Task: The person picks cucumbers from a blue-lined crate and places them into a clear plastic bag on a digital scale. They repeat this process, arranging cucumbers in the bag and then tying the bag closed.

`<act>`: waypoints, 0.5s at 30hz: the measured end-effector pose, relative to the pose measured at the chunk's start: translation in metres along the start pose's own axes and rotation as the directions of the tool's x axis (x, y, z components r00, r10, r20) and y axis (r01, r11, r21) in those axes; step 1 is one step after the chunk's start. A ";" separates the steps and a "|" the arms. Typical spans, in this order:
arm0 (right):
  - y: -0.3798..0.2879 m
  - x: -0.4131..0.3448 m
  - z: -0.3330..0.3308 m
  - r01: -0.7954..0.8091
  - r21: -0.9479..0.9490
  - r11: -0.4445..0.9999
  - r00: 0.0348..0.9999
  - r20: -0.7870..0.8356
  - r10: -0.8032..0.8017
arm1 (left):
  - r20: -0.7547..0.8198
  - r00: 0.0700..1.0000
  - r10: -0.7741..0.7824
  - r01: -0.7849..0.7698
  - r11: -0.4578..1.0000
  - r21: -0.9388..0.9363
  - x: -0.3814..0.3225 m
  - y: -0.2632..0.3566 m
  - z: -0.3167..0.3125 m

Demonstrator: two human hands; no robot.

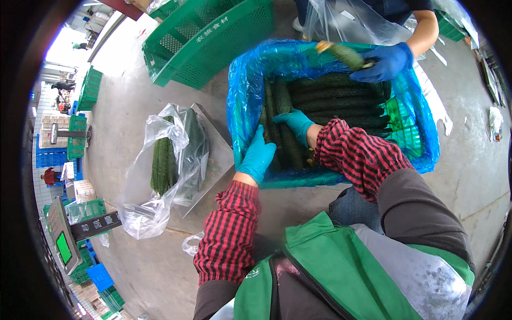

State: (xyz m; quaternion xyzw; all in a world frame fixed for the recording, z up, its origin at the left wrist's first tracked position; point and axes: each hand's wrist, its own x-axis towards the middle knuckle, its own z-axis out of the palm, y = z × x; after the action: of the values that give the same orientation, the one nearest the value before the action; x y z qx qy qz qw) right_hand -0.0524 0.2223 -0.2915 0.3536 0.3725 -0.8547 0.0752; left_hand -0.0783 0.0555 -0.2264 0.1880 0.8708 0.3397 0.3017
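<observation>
Several dark green cucumbers lie in rows inside a green plastic crate lined with a blue plastic bag. My right hand, in a teal glove, is on a cucumber near the crate's left side, its fingers curled around it. My left hand, gloved alike, touches the cucumbers along the left wall; its fingers reach down, and whether it grips one I cannot tell. Across the crate, a co-worker's blue-gloved hand holds a blurred cucumber with a yellow tip above the rest.
Left of the crate, a clear plastic bag with cucumbers rests on the metal platform of a scale. The scale's display stands farther left. Green perforated crates are beyond; clear plastic sheeting hangs by the co-worker.
</observation>
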 end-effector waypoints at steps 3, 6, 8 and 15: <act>-0.011 -0.010 0.003 -0.163 0.143 0.976 0.978 0.156 0.141 | -0.064 0.998 -0.001 -0.003 0.999 -0.054 -0.001 -0.001 0.000; -0.020 -0.024 0.006 -0.086 0.125 0.988 0.970 0.238 0.055 | -0.077 0.995 0.056 -0.066 0.988 -0.139 -0.001 0.003 -0.002; -0.024 -0.035 0.008 0.019 0.077 0.997 0.972 0.233 -0.036 | -0.064 0.991 0.118 -0.129 0.974 -0.188 -0.002 0.005 -0.004; -0.046 -0.078 -0.016 0.231 0.145 0.962 0.928 0.265 -0.262 | 0.122 0.966 0.228 -0.178 0.929 -0.326 -0.006 0.023 -0.025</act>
State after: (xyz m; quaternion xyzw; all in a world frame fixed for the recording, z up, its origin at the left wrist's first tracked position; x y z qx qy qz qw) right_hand -0.0037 0.2555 -0.2206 0.1823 0.3512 -0.9184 -0.0005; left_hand -0.0871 0.0560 -0.1933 0.2538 0.7552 0.4864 0.3587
